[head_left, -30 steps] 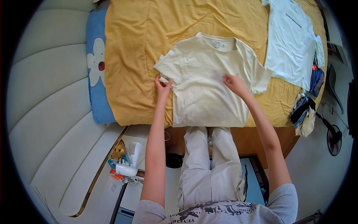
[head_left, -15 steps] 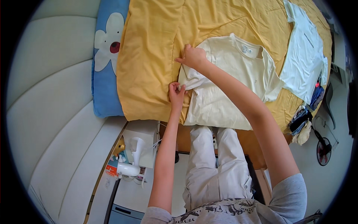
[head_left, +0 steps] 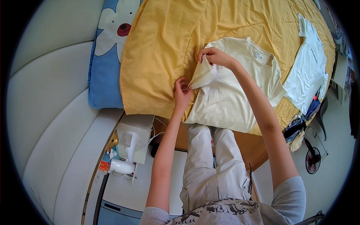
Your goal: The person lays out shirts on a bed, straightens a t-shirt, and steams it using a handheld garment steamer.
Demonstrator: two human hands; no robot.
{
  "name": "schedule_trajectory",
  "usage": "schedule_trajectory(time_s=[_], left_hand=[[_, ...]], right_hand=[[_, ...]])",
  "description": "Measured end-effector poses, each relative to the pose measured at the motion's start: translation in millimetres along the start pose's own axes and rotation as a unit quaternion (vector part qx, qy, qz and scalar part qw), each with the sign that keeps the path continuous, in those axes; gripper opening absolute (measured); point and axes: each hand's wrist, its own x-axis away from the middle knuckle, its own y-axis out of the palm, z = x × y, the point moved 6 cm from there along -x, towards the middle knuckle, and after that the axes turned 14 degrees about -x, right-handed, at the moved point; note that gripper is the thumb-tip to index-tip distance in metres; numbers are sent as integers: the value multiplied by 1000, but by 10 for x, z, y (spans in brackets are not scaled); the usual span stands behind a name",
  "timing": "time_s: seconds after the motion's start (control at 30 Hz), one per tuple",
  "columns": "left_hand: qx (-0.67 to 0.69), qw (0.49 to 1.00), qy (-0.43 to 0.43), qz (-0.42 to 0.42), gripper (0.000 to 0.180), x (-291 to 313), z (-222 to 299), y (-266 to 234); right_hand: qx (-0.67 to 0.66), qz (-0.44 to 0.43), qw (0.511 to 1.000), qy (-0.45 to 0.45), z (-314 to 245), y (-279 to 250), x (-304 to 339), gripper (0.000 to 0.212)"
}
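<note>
A cream T-shirt [head_left: 228, 101] lies spread on the yellow quilt [head_left: 157, 56], its neck opening toward the far right and its lower edge along the near side of the bed. My left hand [head_left: 182, 92] pinches one corner of its left sleeve. With my right hand [head_left: 215, 57] I grip the other corner of that sleeve, so the sleeve's edge is lifted off the quilt between my hands. Part of the sleeve under the right fingers is hidden.
Right of it a pale blue T-shirt [head_left: 308, 63] lies flat, with a pile of dark clothes [head_left: 294, 129] at the bed's edge. A blue pillow [head_left: 103, 84] lies at the left. Below stands a bedside table [head_left: 144, 125] with a white hair dryer [head_left: 125, 157]. A fan [head_left: 312, 160] is at the right.
My right hand has come down onto the sleeve and taken hold of its edge, which is now raised. My left hand keeps its pinch. The whole view has shifted slightly.
</note>
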Motion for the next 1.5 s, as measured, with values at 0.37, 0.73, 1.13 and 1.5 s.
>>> schedule_trajectory(time_s=[0.37,0.73,1.13,1.5], left_hand=[[-17,997,-35,70,19,-36,-101,-98],[-73,973,-94,-200,16,698,-986,328],[-352,875,-196,-269,24,1278,-1770,-203],[-753,609,28,-246,32,477,420,1324]], right_hand=[[-135,32,974,-181,-92,601,-194,34],[-283,289,907,-121,1512,60,1400,35],[-274,684,672,-73,3581,-912,3772,27],[-448,519,727,-43,3412,-1547,3784,26]])
